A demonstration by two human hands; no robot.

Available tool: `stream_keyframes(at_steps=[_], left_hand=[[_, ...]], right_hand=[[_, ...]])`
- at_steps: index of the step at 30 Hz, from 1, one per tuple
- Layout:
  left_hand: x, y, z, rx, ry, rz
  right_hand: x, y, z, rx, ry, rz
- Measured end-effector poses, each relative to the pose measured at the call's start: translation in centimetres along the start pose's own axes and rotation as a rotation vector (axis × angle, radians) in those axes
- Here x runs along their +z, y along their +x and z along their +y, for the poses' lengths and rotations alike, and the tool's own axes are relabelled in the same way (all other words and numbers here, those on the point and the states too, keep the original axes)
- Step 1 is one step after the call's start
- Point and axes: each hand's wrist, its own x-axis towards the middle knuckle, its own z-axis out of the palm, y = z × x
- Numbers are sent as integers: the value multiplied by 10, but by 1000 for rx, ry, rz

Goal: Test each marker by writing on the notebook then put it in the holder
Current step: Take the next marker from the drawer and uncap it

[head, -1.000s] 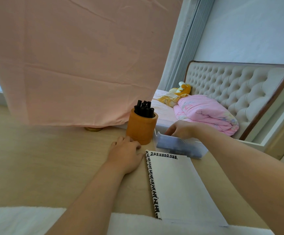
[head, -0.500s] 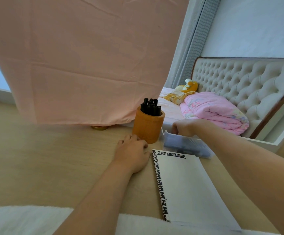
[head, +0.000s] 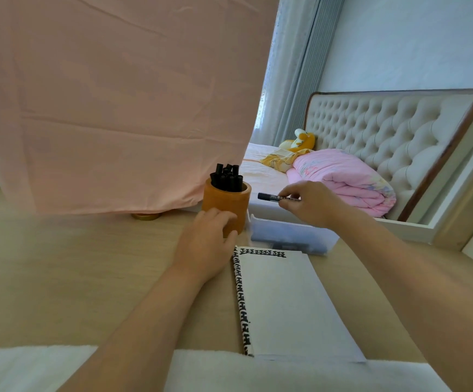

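Head view: a big pink cloth point(head: 111, 97) hangs over the upper left of the frame and hides what is behind it; its lower edge comes down just behind the holder point(head: 227, 205). A bed point(head: 376, 154) w/ a folded pink blanket point(head: 342, 179) and a yellow soft toy point(head: 300, 142) fills the right middle. A small gold lid point(head: 146, 216) sits under the cloth edge.

On the wooden table point(head: 74, 278), center frame, the orange holder stands upright w/ several black markers point(head: 227, 178) in it, ends up. The left hand point(head: 207, 244) rests against its front, fingers loosely curled on the wall.

Right of the holder is a clear plastic box point(head: 289, 237), and the notebook point(head: 283, 304) lies in front of it, blank page up, spine to the left.

The right hand point(head: 309, 202) pinches one marker point(head: 275, 197) above the box. Its long axis is approx. horizontal, the dark end pointing left toward the holder, not touching it.
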Motion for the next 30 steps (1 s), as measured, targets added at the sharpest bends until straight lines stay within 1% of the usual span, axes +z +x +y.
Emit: stream_keyframes(at_steps=[3,5,9,11,14,17,20,22,27,29,30], left_hand=[[-1,0,10,79,-25,100],[-3,-1,16,149,-23,121],[-2,-3,32,302,25,41],[2,-3,37,347,69,3],[7,-2,39,411,176,6],[6,-3,39,378,160,30],[4,-5,41,303,40,9],[6,-6,45,296,-10,-38],[10,-10,56,315,-10,-133],[9,-11,58,329,-11,-122],[7,-11,57,331,-12,-95]], right_hand=[[2,-29,-1,-31,95,40],[4,-47,-2,-47,127,32],[11,-75,0,-62,209,18],[15,-83,2,-69,243,12],[17,-88,8,-52,371,0],[18,-91,11,-6,552,66],[20,-91,11,91,887,108],[21,-92,10,128,1069,106],[23,-89,4,143,1281,48],[21,-87,3,131,1318,35],[21,-87,2,116,1280,38]])
